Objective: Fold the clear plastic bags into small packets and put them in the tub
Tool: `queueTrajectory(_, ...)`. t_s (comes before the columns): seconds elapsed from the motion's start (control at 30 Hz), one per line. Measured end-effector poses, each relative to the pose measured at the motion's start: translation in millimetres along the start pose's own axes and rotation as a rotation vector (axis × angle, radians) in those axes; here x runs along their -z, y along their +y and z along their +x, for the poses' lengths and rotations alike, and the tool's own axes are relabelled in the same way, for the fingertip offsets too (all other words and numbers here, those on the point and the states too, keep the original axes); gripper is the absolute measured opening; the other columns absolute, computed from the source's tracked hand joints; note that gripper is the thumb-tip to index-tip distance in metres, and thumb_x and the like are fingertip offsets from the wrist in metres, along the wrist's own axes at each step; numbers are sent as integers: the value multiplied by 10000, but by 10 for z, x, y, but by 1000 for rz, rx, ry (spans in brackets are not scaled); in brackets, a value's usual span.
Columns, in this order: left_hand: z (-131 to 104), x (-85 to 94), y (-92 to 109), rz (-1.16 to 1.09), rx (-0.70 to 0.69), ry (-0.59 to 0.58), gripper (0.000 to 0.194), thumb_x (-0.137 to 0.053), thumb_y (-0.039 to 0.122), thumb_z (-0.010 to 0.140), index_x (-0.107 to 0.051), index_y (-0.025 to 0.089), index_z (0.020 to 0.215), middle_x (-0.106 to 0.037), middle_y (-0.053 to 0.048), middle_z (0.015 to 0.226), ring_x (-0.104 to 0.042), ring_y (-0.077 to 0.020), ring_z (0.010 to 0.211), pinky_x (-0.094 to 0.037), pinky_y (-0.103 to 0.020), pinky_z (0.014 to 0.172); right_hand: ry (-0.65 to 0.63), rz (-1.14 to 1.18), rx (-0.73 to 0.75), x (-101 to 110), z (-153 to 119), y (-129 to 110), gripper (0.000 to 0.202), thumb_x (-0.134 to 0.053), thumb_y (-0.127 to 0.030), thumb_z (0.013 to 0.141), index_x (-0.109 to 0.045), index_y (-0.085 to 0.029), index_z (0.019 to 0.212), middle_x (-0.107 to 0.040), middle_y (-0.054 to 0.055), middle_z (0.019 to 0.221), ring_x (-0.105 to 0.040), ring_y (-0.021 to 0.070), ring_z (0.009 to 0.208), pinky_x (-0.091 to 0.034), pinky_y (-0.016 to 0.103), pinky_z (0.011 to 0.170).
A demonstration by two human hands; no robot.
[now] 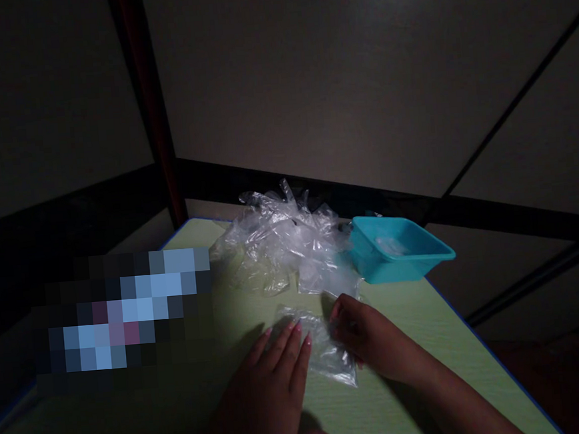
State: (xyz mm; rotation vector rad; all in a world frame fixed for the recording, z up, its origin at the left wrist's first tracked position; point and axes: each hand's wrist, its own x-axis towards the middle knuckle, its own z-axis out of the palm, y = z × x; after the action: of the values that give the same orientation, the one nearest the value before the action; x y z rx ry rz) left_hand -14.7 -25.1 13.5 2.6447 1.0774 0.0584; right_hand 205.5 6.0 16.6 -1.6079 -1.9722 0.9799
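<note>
A folded piece of clear thin plastic [323, 351] lies on the table in front of me. My left hand [275, 378] rests palm down with fingers stretched out, fingertips touching the plastic's left side. At its right edge, my right hand [366, 334] is closed with curled fingers that seem to pinch the plastic; the fingertips are partly hidden and in shadow. Just beyond both hands spreads a loose heap of crumpled clear plastic [291, 233], with finger-like ends sticking up as on disposable gloves.
A turquoise plastic basin [398, 268] stands at the table's right edge, with something whitish [390, 244] inside. The pale green table [257, 313] has a blue edge. A pixelated patch covers its left side. A dark-banded wall [311, 108] rises behind.
</note>
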Motion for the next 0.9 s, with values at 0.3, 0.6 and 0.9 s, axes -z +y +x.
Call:
queueTrajectory(0.3,90,6,-173,-48,-148,13,738,-723,435,778,-356,388,1417,-211,-126,1512,-224,-383,1370,-216,-676,1019,45,-148,69,-7,-81,-89,185,-494,-110,818,-471,-201,977,-578,-11,748,-550,151,673,-393,234,581)
queueTrajectory(0.6,95,-181,-288,2,-207,88,754,-709,455,790,-307,427,1428,-202,-113,1524,-264,-394,1359,-300,-665,990,195,-574,84,59,-270,-359,465,-494,-129,805,-519,-175,1267,-570,136,1274,-609,255,1062,-481,372,889)
queueTrajectory(0.9,234,-653,-499,270,-259,377,621,-591,311,882,-318,430,1426,-306,-73,1508,-400,-355,1309,-384,-580,981,33,-991,546,-288,-309,95,466,-379,-204,944,-430,-80,1390,-461,165,1382,-470,323,1265,-438,465,986)
